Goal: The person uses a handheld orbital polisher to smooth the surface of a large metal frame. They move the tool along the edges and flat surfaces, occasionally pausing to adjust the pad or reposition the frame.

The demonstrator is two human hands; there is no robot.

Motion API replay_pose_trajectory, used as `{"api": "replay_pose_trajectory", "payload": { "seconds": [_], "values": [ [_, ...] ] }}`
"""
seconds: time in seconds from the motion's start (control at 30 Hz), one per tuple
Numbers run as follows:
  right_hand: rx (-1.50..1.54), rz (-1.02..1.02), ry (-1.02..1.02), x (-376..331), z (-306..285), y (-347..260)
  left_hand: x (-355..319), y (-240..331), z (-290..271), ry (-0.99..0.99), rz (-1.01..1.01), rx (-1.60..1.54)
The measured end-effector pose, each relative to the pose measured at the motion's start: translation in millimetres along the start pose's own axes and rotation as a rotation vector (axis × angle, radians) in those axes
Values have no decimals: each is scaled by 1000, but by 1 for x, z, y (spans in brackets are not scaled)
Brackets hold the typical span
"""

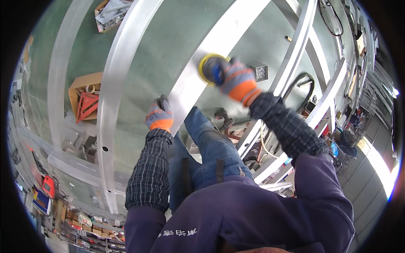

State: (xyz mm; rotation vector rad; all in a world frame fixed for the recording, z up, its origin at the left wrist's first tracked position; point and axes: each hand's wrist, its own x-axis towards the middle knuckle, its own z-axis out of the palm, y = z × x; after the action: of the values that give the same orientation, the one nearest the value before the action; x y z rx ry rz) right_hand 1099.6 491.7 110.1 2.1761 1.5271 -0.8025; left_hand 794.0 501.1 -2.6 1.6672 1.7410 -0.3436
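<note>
A wide silver metal bar (223,38) runs from the far right down toward my legs. My right hand (239,81), in a grey and orange glove and smeared by motion, is closed around a round power sander (212,70) with a dark blue body and a yellow rim. The sander lies over the bar's right part, its pad side toward the metal. At the bar's near left edge, my left hand (159,114), gloved alike, is closed on the edge with its fingers together; what its fingertips do underneath is hidden.
More metal bars (122,55) lie to the left and right (295,46). A cardboard box (78,90) with a red triangular square (87,106) stands at left. Right of the bar are a small metal box (260,72) and a cordless drill (224,119), beside my legs.
</note>
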Motion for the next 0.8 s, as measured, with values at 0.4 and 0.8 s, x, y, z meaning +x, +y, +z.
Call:
{"api": "replay_pose_trajectory", "payload": {
  "seconds": [0.4,0.8],
  "values": [
    [196,288,232,31,-35,70,0,5,-2,-16,-8,-10],
    [146,54,81,8,-14,8,-2,-1,3,35,19,-7]
  ]
}}
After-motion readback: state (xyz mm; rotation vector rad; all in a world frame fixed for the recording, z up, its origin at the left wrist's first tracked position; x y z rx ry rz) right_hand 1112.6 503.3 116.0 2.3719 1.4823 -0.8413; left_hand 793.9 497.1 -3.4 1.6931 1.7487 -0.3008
